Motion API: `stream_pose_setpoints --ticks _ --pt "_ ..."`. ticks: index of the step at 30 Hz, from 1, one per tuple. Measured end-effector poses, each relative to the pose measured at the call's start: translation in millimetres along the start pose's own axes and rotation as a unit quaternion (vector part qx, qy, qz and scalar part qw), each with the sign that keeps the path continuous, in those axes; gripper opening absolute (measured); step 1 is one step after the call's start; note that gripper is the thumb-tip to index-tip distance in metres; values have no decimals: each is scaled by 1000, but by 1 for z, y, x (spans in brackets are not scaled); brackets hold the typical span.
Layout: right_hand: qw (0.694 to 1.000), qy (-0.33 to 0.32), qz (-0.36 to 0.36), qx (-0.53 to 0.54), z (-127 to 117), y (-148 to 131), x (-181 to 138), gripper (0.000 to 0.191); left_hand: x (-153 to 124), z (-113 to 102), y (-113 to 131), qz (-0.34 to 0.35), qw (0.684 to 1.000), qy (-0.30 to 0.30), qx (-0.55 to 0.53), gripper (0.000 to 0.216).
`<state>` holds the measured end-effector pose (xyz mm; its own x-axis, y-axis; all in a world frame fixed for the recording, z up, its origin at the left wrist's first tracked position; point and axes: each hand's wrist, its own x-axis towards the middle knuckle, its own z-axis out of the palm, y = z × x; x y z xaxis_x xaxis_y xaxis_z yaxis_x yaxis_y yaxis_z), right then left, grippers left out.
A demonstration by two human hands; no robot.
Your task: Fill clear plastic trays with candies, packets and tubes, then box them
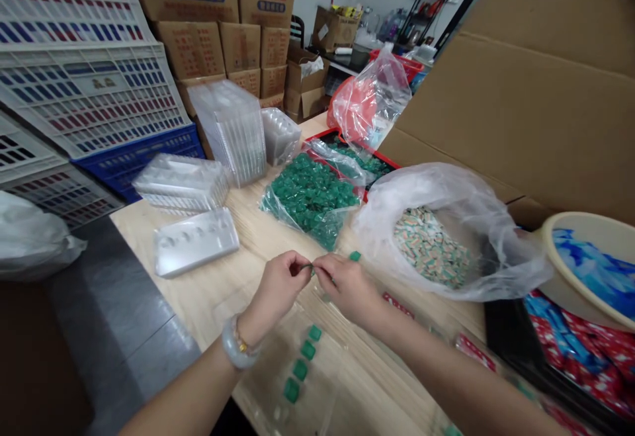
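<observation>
My left hand (280, 287), with a pale bangle at its wrist, is pinched closed over the middle of the table. Meeting it fingertip to fingertip is my right hand (347, 287), also in a pinch. A small dark-green piece (312, 270) shows between their fingers; most of it is hidden. Below the hands, several green cube-like pieces (299, 369) lie in a slanting row on clear plastic. One more green piece (354, 256) rests just beyond my right hand. Farther off lies a clear bag of green pieces (307, 191).
An open bag (446, 181) of small pale-and-green pieces (431, 247) stands right. At left are a clear plastic tray (196, 244) and stacked trays (181, 181). A cream basin (555, 270) holds blue wrappers at far right. Crates (99, 85) and cartons (191, 49) stand behind.
</observation>
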<state>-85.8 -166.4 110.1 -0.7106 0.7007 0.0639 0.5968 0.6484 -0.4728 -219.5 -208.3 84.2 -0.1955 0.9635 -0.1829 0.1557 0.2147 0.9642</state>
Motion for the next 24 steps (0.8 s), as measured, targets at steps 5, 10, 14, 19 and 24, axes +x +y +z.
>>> stream_pose_setpoints --ticks 5,10,14,19,24 --pt "977 -53 -2 -206 0 -8 3 18 -5 -9 8 -59 993 -86 -61 9" --pt "959 27 113 -258 -22 20 31 23 -25 -19 1 -119 961 -210 -134 14" --pt "928 139 185 -293 -87 79 94 33 -32 -25 -20 -58 982 -123 -131 15" --pt "899 191 262 -295 -152 160 168 37 13 -28 -24 17 996 -34 -76 16" --pt "924 164 217 -269 -121 149 162 31 96 -30 -3 75 995 34 -60 17"
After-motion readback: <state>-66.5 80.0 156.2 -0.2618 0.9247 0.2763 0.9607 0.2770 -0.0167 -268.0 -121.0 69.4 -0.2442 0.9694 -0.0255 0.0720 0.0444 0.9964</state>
